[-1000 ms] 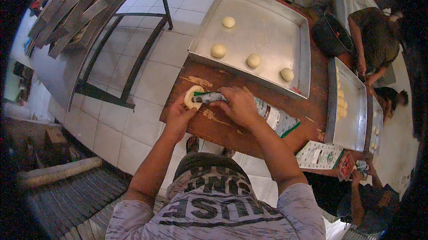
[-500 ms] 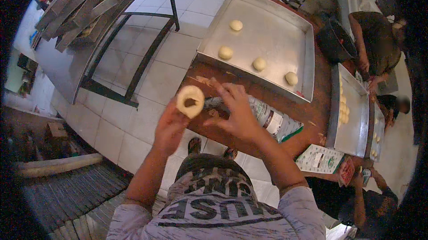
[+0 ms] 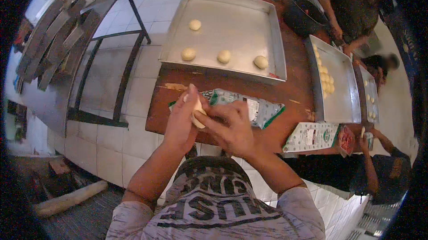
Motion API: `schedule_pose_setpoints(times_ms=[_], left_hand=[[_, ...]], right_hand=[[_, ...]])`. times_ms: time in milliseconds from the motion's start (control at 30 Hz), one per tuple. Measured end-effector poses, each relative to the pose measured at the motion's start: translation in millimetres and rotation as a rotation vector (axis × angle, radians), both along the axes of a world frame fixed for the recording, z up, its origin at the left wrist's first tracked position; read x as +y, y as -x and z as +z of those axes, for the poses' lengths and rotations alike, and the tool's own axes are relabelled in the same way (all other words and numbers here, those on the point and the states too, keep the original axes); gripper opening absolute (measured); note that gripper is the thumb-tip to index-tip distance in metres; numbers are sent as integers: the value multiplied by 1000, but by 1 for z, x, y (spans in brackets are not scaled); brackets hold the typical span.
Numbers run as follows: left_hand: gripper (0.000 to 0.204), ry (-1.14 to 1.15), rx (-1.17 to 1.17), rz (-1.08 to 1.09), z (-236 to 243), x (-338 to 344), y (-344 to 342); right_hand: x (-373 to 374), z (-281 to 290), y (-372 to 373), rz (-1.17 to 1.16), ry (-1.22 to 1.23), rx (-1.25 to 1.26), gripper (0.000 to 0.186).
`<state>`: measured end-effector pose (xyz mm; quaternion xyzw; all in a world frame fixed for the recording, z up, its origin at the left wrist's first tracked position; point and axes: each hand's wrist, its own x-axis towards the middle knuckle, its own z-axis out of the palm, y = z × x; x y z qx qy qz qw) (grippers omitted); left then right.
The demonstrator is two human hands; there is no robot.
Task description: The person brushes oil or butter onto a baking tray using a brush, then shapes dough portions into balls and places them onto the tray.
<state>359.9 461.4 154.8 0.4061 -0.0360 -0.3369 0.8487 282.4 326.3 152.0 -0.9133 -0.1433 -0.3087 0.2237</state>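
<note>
A pale piece of dough (image 3: 199, 116) is cupped upright in my left hand (image 3: 179, 122), in front of my chest. My right hand (image 3: 234, 128) has its thumb and fingertips at the dough's right edge, pinching it. Part of the dough is hidden behind my fingers. Just beyond my hands, a filled plastic piping bag (image 3: 267, 111), white and green with a label, lies on the brown table (image 3: 174, 79). Past it stands a large metal tray (image 3: 240, 10) with several round dough balls (image 3: 224, 56) along its near side and left.
A second filled bag (image 3: 310, 136) and a packet with red contents (image 3: 346, 140) lie at the right. More trays (image 3: 343, 93) of dough balls stand beyond, near co-workers (image 3: 347, 3). A black basin (image 3: 304, 14) sits at the back. At left is a metal table (image 3: 42, 106) with stacked pans.
The dough was an open cup with a dark hollow; now it is turned and folded between my hands. My right hand has come from apart onto it. The view has turned right.
</note>
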Motion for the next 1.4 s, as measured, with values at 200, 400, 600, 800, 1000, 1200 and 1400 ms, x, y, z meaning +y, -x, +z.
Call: schedule_pose_setpoints(times_ms=[200,400,600,800,1000,1200,1400], left_hand=[[42,-514,-689,3,2,-25,34],[46,-66,-47,-197,-13,-36,9],[41,-525,-237,-261,-1,-32,19],[57,-144,10,-257,-15,-23,2],[74,-197,-146,-519,15,-17,-12],[63,193,-256,-212,-2,-25,-23],[33,-210,-666,56,-5,-31,-15]], right_hand=[[-30,3,12,-103,-721,204,29],[-32,-3,18,-168,-550,180,22],[-37,4,18,-110,-611,234,23],[-29,-1,15,-68,-519,204,23],[-14,10,17,200,-376,177,14],[-10,26,-6,191,-1543,468,7],[7,14,-25,350,-1889,453,20]])
